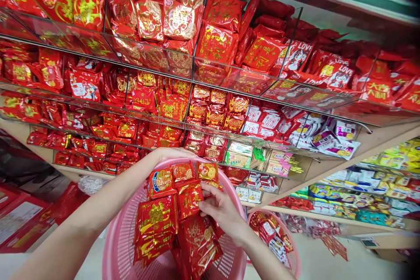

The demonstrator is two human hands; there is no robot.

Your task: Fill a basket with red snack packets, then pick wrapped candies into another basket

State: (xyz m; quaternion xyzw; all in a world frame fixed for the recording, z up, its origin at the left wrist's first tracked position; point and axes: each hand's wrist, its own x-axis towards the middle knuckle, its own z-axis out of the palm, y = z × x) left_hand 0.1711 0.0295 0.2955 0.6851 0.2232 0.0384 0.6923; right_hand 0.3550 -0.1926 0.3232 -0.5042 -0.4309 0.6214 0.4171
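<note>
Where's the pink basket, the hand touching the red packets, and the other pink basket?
pink basket (122, 245), head view, on its left mesh wall.
right hand (220, 211), head view, on the back of the hand.
second pink basket (293, 257), head view, on its right rim.

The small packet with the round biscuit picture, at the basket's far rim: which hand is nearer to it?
Right. The right hand is just below the biscuit packet, fingers on neighbouring packets. The left hand grips the pink basket rim further left.
</note>
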